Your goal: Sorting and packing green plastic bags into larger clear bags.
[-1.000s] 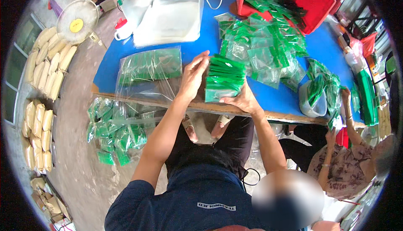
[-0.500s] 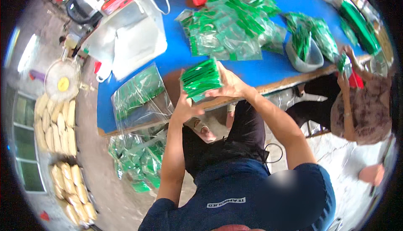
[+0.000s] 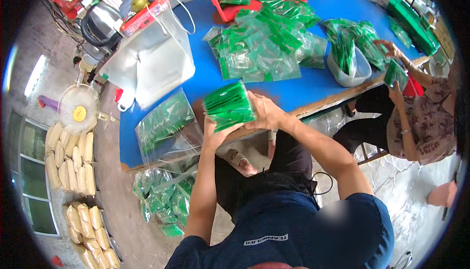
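Note:
Between my hands, above the near edge of the blue table (image 3: 196,90), is a thick stack of green plastic packets (image 3: 228,105). My left hand (image 3: 215,134) grips it from the left and below, and my right hand (image 3: 266,111) clasps its right side. To the left, a large clear plastic bag (image 3: 169,122) with green packets inside lies on the table and hangs over its edge. Beyond my hands spreads a loose pile of flat green packets (image 3: 264,46).
A red crate (image 3: 218,5) stands behind the pile. A white tub (image 3: 348,79) of packets sits at right, near a co-worker's hands (image 3: 391,49) holding a green packet. A translucent bin (image 3: 164,61) stands at left; bagged green packets (image 3: 164,200) lie below the table.
The stack between my hands has tilted and turned slightly, with its packet edges facing up more. The co-worker's one hand has reached out toward the packets on the table. My view has shifted a little.

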The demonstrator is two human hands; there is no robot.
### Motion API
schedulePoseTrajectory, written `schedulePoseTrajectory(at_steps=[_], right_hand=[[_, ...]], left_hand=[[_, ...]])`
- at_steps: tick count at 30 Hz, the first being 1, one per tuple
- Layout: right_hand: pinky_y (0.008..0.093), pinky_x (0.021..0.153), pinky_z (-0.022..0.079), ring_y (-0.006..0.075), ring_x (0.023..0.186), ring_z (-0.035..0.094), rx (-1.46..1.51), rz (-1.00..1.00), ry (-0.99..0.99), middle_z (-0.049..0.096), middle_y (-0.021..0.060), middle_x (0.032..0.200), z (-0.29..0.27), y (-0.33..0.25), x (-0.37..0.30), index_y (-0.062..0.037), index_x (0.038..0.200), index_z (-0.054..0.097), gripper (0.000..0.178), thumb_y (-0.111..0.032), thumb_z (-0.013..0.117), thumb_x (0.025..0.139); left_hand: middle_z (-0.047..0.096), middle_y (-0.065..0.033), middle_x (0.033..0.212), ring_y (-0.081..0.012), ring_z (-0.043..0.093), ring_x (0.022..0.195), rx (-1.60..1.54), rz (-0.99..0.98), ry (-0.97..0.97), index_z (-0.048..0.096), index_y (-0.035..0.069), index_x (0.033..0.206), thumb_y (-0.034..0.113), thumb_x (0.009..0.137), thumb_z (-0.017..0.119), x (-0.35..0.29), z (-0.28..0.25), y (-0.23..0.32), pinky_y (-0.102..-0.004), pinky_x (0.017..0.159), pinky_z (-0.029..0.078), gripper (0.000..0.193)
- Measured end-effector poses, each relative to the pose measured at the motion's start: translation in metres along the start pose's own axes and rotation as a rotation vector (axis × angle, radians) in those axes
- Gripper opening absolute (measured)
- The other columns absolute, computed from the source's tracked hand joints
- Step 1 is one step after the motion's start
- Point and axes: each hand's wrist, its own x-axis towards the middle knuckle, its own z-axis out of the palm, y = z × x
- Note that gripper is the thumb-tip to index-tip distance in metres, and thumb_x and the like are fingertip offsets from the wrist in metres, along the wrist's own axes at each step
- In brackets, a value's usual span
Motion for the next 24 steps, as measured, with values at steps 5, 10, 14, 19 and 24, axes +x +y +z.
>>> schedulePoseTrajectory(at_steps=[5, 10, 14, 19, 24], right_hand=[[0.0434, 0.092, 0.052, 0.0364, 0.103, 0.066, 0.675, 0.273, -0.204, 0.067, 0.0253, 0.108, -0.063, -0.074, -0.015, 0.0055, 0.126, 0.053, 0.086, -0.068, 0.063, 0.083], [0.0546, 0.107, 0.041, 0.0432, 0.127, 0.051, 1.756, 0.656, -0.743, 0.05, 0.0311, 0.138, -0.023, -0.085, -0.034, -0.0023, 0.147, 0.04, 0.111, -0.09, 0.026, 0.081], [0.0504, 0.107, 0.043, 0.0362, 0.124, 0.055, 2.048, 0.799, -0.424, 0.054, 0.02, 0.14, 0.013, -0.124, -0.056, -0.0036, 0.144, 0.045, 0.088, -0.066, 0.063, 0.085], [0.0425, 0.106, 0.044, 0.0269, 0.124, 0.055, 1.71, 0.714, -0.399, 0.059, 0.0129, 0.133, -0.024, -0.086, -0.059, -0.0032, 0.139, 0.048, 0.076, -0.032, 0.083, 0.079], [0.0395, 0.11, 0.038, 0.0265, 0.131, 0.044, 0.914, 0.458, -0.245, 0.045, 0.0162, 0.141, -0.008, -0.093, -0.051, -0.0034, 0.151, 0.018, 0.102, -0.018, 0.084, 0.074]], left_hand=[[0.062, -0.0076, 0.126, -0.0229, 0.062, 0.112, -0.221, 0.197, -0.14, 0.054, 0.005, 0.134, 0.015, 0.061, 0.094, -0.042, -0.013, -0.007, -0.0407, 0.095, 0.051, 0.083], [0.063, -0.0176, 0.125, -0.0317, 0.063, 0.113, 0.033, 0.252, -0.145, 0.046, 0.003, 0.14, 0.038, 0.098, 0.058, -0.05, -0.004, -0.021, -0.0478, 0.104, 0.048, 0.056], [0.041, -0.0257, 0.15, -0.0341, 0.047, 0.134, -0.745, -0.014, -0.597, 0.018, 0.006, 0.157, 0.042, 0.103, 0.044, -0.062, -0.002, 0.011, -0.0503, 0.116, 0.034, 0.069], [0.029, -0.0217, 0.158, -0.0338, 0.033, 0.145, -0.26, 0.088, 0.08, 0.016, 0.008, 0.158, 0.055, 0.089, 0.065, -0.088, 0.022, 0.036, -0.0489, 0.118, 0.029, 0.097], [0.024, -0.0192, 0.161, -0.03, 0.026, 0.149, -0.433, 0.17, -0.037, 0.017, 0.006, 0.157, 0.019, 0.082, 0.077, -0.109, 0.014, -0.003, -0.044, 0.119, 0.026, 0.097]])
